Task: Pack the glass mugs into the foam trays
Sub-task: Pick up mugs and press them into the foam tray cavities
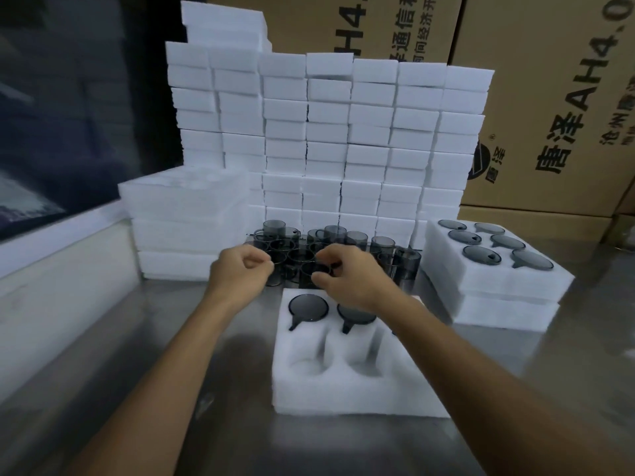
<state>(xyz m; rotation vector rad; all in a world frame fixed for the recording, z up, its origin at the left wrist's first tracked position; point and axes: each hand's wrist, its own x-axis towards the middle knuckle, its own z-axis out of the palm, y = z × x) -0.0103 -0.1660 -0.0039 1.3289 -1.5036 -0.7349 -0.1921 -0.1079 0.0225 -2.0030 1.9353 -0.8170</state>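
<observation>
Left hand (240, 269), right hand (343, 276) each pinching smoky grey glass mug (311, 266) behind white foam tray (347, 386); lift straight, lower rim-down into vacant pockets

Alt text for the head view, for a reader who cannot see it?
Both hands, left and right, reach into a cluster of dark glass mugs on a steel table. Nearer is a foam tray with two mugs seated; a filled tray sits right, foam stacks behind.

Packing warehouse: stacked foam trays (326, 132), printed shipping cartons (549, 97).
</observation>
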